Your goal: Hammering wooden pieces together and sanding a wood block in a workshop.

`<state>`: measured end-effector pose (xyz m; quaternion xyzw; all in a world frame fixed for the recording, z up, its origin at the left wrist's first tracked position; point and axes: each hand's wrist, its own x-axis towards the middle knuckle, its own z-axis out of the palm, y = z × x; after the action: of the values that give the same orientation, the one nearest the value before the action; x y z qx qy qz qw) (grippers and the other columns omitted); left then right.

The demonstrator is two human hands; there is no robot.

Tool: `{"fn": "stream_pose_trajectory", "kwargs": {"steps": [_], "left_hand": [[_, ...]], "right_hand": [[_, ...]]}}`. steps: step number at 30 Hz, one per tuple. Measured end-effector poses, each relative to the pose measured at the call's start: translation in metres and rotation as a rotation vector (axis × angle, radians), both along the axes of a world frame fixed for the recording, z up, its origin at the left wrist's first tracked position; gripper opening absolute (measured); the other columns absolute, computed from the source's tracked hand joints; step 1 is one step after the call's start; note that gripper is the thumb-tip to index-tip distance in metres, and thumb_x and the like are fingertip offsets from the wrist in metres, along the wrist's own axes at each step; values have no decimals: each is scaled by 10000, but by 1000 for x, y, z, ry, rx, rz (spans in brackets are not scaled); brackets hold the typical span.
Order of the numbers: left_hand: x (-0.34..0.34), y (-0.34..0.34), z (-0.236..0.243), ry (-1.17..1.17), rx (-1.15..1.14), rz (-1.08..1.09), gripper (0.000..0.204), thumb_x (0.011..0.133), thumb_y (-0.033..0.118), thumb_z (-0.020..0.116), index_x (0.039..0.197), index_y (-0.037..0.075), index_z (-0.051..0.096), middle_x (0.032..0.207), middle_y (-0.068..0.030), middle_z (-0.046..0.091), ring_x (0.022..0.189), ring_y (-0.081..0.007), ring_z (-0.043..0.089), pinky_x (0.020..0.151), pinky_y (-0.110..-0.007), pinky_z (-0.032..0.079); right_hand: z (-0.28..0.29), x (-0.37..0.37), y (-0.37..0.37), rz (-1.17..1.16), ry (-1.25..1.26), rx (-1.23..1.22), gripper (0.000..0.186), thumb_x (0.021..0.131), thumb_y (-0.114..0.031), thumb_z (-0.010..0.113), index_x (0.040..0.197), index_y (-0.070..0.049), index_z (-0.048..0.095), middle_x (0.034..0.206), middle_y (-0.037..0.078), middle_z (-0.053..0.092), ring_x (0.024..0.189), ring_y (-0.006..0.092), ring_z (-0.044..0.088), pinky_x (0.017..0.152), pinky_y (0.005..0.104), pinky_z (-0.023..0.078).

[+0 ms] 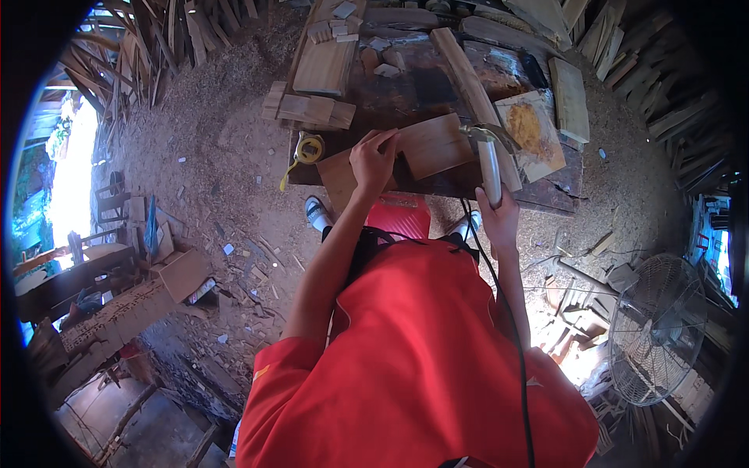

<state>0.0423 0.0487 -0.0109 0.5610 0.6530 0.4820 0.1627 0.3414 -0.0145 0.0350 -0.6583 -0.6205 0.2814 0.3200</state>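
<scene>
My right hand (499,214) is wrapped round the pale handle of a hammer (489,168). The hammer's metal head lies over the right end of a flat wooden board (435,147) at the near edge of a low worktable (394,101). At that board's upper left corner, the fingers of my left hand (373,162) are pinched together on its edge; anything small between the fingertips cannot be made out. A second board (337,178) sits partly under my left wrist. Left of it lies a yellow tape measure (310,149) with some tape pulled out.
A long plank (472,86) and a stained wood piece (530,132) lie on the worktable's right side. Small blocks (331,31) are at its far left. A black cable (511,312) runs down over my shirt. A fan (657,331) stands at right, timber scraps (168,47) behind.
</scene>
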Motion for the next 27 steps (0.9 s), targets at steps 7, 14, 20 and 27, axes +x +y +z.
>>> {"fn": "stream_pose_trajectory", "kwargs": {"steps": [7, 14, 20, 27], "left_hand": [[2, -2, -1, 1, 19, 6, 143, 959, 199, 797, 1043, 107, 868, 968, -76, 804, 848, -307, 780, 766, -394, 597], [7, -6, -4, 106, 68, 0, 146, 949, 128, 801, 1081, 104, 857, 978, -85, 787, 845, -299, 778, 746, -397, 595], [9, -4, -5, 148, 130, -40, 157, 955, 124, 796, 1103, 114, 848, 1001, -69, 773, 840, -303, 764, 733, -406, 602], [9, -3, -3, 151, 145, -79, 293, 938, 93, 810, 1231, 113, 826, 992, -82, 789, 848, -288, 781, 747, -403, 606]], "right_hand": [[-7, -6, -2, 7, -108, -104, 386, 981, -355, 821, 1007, 3, 681, 692, 225, 664, 656, 455, 704, 632, 510, 531], [-20, -2, -4, 117, -249, -66, 368, 999, -345, 798, 1060, -17, 640, 744, 250, 686, 719, 490, 719, 621, 558, 527], [-30, 0, -3, 141, -250, -101, 320, 1020, -317, 762, 1069, -32, 625, 788, 270, 714, 780, 506, 734, 648, 592, 555], [-13, 3, 5, 156, -221, -199, 377, 1040, -375, 747, 1013, -16, 639, 768, 266, 707, 751, 505, 727, 623, 558, 534]]}}
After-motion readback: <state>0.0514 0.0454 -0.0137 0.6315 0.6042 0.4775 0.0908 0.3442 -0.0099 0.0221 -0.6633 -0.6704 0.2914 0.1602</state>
